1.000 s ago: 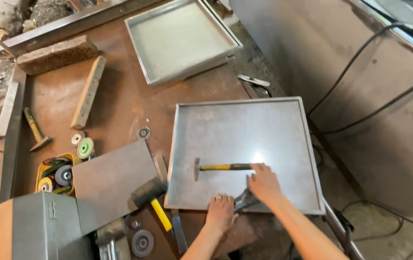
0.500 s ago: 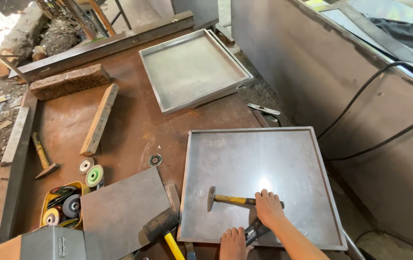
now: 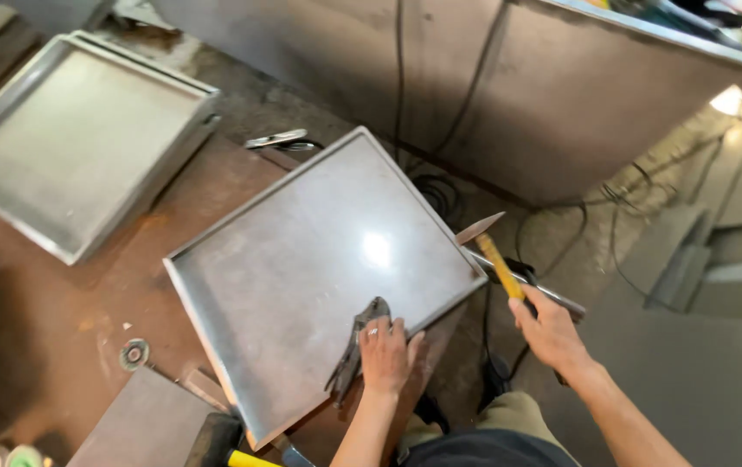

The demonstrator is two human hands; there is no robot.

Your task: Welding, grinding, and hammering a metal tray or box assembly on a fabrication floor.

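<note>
i am pressing my left hand (image 3: 385,350) flat on the near corner of the shallow metal tray (image 3: 301,259), fingers lying close together over the handles of the locking pliers (image 3: 355,348), which are lying on the tray floor with their jaws pointing away from me. my right hand (image 3: 551,329) is wrapped tight around the yellow handle of the hammer (image 3: 489,251), held off the tray's right edge with the head up near the far right corner, not touching the metal.

a second tray (image 3: 77,143) is sitting at the far left on the rusty steel table (image 3: 51,303), well apart from mine. small pliers (image 3: 276,138) are lying just beyond my tray's far edge. a grinding disc (image 3: 134,354) is lying near the tray's left corner, a flat steel plate (image 3: 150,424) below it, and a sledgehammer (image 3: 224,441) with a yellow handle is resting just beside the near rim. black cables (image 3: 561,233) are trailing across the floor to the right, under the hammer, along a large sheet-metal cabinet (image 3: 509,95).

the tray's right side is overhanging open floor, leaving room there; the left side is crowded.

half a second ago the hammer was lying inside the tray under my right hand; now it is lifted clear, and the tray is sitting turned at an angle.
</note>
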